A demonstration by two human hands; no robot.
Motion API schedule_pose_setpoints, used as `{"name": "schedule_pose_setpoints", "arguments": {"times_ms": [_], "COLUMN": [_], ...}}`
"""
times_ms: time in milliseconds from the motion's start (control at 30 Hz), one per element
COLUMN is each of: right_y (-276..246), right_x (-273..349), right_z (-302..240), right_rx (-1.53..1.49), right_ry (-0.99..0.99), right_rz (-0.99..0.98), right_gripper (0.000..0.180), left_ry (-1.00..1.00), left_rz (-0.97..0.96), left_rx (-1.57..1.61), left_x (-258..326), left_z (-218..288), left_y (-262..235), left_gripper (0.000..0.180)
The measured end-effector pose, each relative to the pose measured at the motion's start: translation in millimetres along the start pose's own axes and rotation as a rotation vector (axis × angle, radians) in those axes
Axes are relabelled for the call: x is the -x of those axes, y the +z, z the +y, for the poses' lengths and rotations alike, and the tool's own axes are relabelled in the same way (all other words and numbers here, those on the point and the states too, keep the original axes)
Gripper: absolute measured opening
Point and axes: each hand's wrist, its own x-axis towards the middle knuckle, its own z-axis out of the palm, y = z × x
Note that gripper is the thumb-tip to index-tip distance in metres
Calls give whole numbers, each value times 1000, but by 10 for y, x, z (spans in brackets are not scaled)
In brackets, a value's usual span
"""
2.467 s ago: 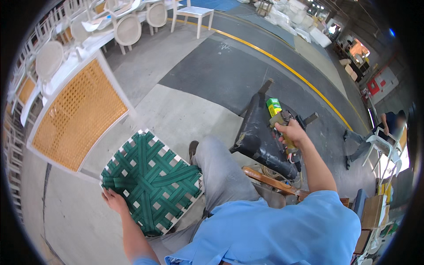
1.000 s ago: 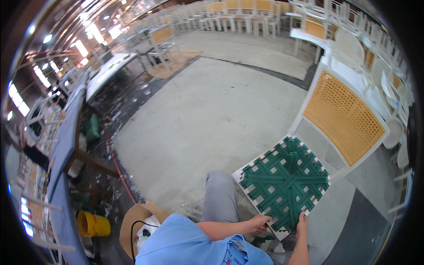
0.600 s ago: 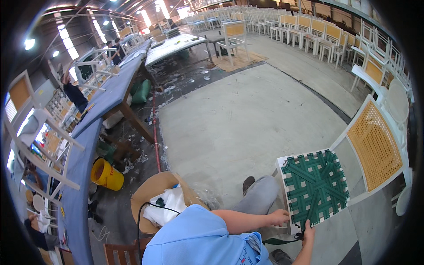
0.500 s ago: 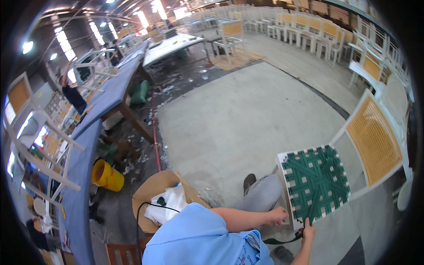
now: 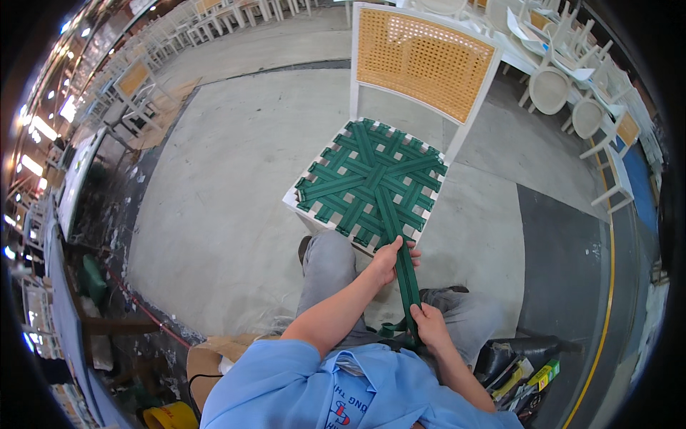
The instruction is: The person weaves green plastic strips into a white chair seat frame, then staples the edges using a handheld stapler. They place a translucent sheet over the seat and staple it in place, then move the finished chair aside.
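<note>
In front of me stands a white chair [image 5: 463, 146] with a woven cane back [image 5: 421, 61]. Its seat is a lattice of green webbing [image 5: 343, 161], with diagonal bands crossing near the middle. One long green strap [image 5: 406, 280] runs from that crossing over the seat's near edge towards my lap. My left hand [image 5: 389, 259] grips this strap close to the front rail, fingers partly behind it. Lower down, nearer my body, my right hand [image 5: 431, 325] pinches the same strap. The strap's loose end bunches by my lap, partly hidden.
A cardboard box [image 5: 204, 361] and a yellow bucket [image 5: 171, 415] are at my lower left. To my right lie a black bag [image 5: 525, 350] and a yellow-green carton [image 5: 544, 373]. Stacked white chairs [image 5: 550, 89] fill the far right; a blue-covered table [image 5: 68, 343] runs along the left.
My view has swung right, bringing the chair to the middle. My left hand has moved from beside the seat onto the strap, and my right hand is now lower along it.
</note>
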Motion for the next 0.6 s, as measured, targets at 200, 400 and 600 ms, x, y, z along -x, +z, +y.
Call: {"name": "schedule_pose_setpoints", "arguments": {"times_ms": [200, 400, 600], "right_y": [-746, -316, 257], "right_x": [-881, -1756, -2027], "right_z": [-441, -931, -916], "right_rx": [193, -413, -607], "right_ry": [18, 239, 348], "right_rz": [-49, -471, -301], "right_gripper": [45, 49, 34], "left_ry": [-14, -155, -144], "left_rz": [64, -36, 67], "left_rx": [-122, -31, -118], "left_x": [172, 481, 397], "left_z": [-275, -519, -474], "left_y": [-46, 44, -176], "left_gripper": [51, 51, 47]}}
